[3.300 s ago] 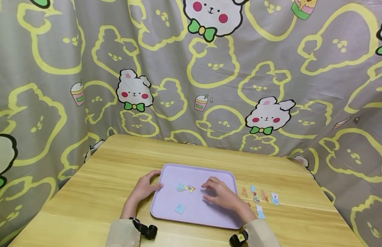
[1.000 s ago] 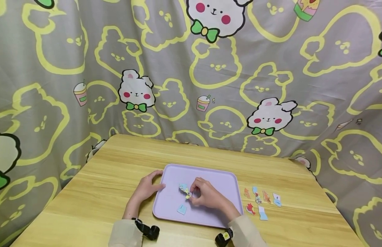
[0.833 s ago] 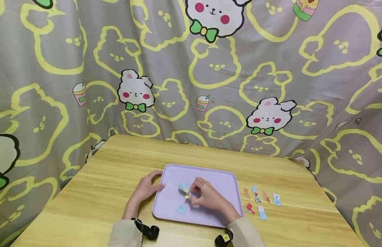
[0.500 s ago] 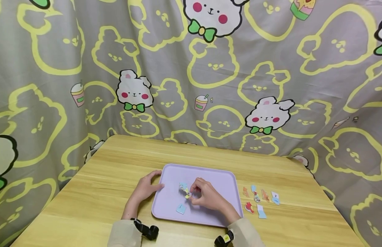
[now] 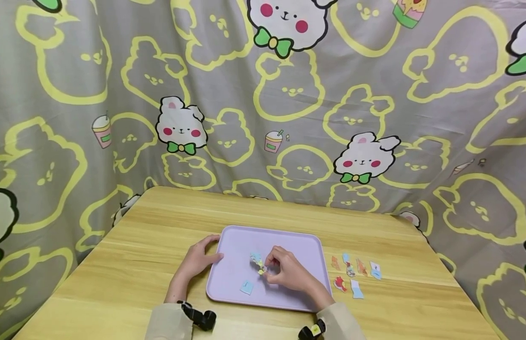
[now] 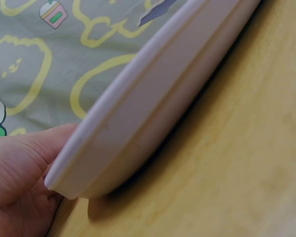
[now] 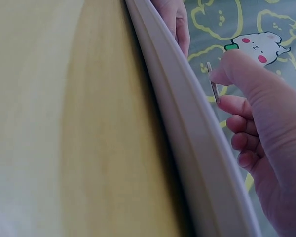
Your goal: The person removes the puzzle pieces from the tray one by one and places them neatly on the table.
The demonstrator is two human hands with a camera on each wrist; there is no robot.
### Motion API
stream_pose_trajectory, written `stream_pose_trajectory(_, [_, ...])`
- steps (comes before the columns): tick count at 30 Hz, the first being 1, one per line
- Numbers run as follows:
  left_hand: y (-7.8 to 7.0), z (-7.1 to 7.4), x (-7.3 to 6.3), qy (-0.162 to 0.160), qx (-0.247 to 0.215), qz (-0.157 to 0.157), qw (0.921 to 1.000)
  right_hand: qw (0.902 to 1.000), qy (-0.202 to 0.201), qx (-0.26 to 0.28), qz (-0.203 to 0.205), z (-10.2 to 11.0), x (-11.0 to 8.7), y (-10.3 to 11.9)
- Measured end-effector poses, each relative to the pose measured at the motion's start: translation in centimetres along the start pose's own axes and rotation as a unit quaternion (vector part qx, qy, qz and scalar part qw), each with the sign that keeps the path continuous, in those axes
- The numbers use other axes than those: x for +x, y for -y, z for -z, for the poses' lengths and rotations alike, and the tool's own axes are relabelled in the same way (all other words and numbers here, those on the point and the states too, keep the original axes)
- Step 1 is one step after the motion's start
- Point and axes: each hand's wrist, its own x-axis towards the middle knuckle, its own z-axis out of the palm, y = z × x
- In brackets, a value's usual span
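On a lilac tray [image 5: 288,295], my right hand [image 5: 290,271] pinches a small, flat, colourful puzzle piece [image 5: 261,268] between thumb and forefinger. The piece is tilted up, with yellow and pale blue on it. A light-blue part [image 5: 255,256] shows at its far end; whether it is joined on, I cannot tell. In the right wrist view the held piece [image 7: 213,84] appears edge-on. My left hand [image 5: 197,259] holds the tray's left edge, its thumb over the rim. Another light-blue piece [image 5: 246,287] lies flat near the tray's front left.
To the right of the tray, several loose pieces lie on the wooden table [image 5: 394,307], among them a red one [image 5: 340,283], an orange one [image 5: 362,267] and a white-and-blue one [image 5: 357,289]. A patterned curtain [image 5: 228,94] hangs behind the table.
Three seconds ago my right hand hovered with parted fingers right of the colourful pieces lying flat. It has since moved left and now pinches and tilts them. My left hand stays at the tray.
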Motion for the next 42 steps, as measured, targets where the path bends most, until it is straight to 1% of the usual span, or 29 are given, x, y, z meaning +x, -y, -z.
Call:
stream_pose_trajectory(7, [0.0,0.1,0.0,-0.001,0.007,-0.001,1.0,0.9999,-0.012,0.004,-0.004,0.5,-0.8,-0.1])
stream_pose_trajectory(10, [0.1,0.2,0.0,-0.002,0.01,-0.001,0.9999,0.9999,-0.011,0.007,-0.01,0.7,-1.1,-0.2])
stream_pose_trajectory(18, [0.2,0.3,0.0,0.003,0.01,-0.001,0.9999,0.9996,-0.009,-0.001,-0.025,1.3,-1.8,-0.4])
stream_pose_trajectory(24, [0.1,0.2,0.0,0.003,0.013,-0.003,0.9999,0.9993,-0.019,-0.004,-0.031,1.9,-2.4,-0.5])
stream_pose_trajectory(36, [-0.1,0.2,-0.1,0.006,0.013,0.001,0.9999,0.9984,-0.047,-0.008,-0.03,3.2,-4.6,-1.1])
stream_pose_trajectory(42, [-0.1,0.1,-0.1,0.007,0.018,0.0,0.9998,0.9971,-0.056,-0.013,-0.05,3.8,-5.8,-1.6])
